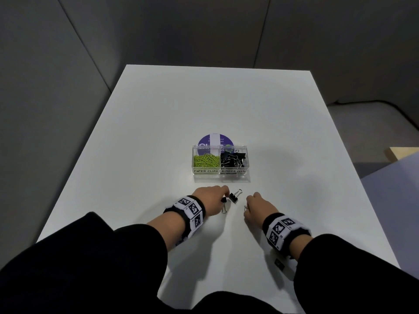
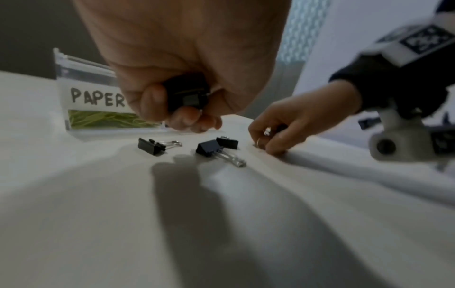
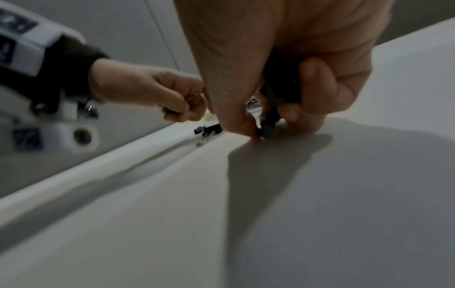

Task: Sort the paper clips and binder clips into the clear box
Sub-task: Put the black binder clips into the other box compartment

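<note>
The clear box [image 1: 219,175] stands mid-table. Its left compartment, labelled PAPER CLIPS, holds green paper clips [image 1: 205,160]. The right one, labelled BINDER CLIPS, holds black binder clips [image 1: 233,159]. Just in front of the box, my left hand [image 1: 223,194] curls its fingers round a black binder clip [image 2: 187,95]. My right hand [image 1: 249,201] grips a black binder clip [image 3: 279,91], its fingertips [image 3: 242,124] on the table. Loose binder clips [image 1: 233,197] lie between the hands; the left wrist view shows three [image 2: 209,149].
Behind the box lies a purple round disc [image 1: 213,139]. The white table [image 1: 204,105] has its left and right edges well outside both hands. Grey walls stand behind, and a pale surface [image 1: 394,189] lies off to the right.
</note>
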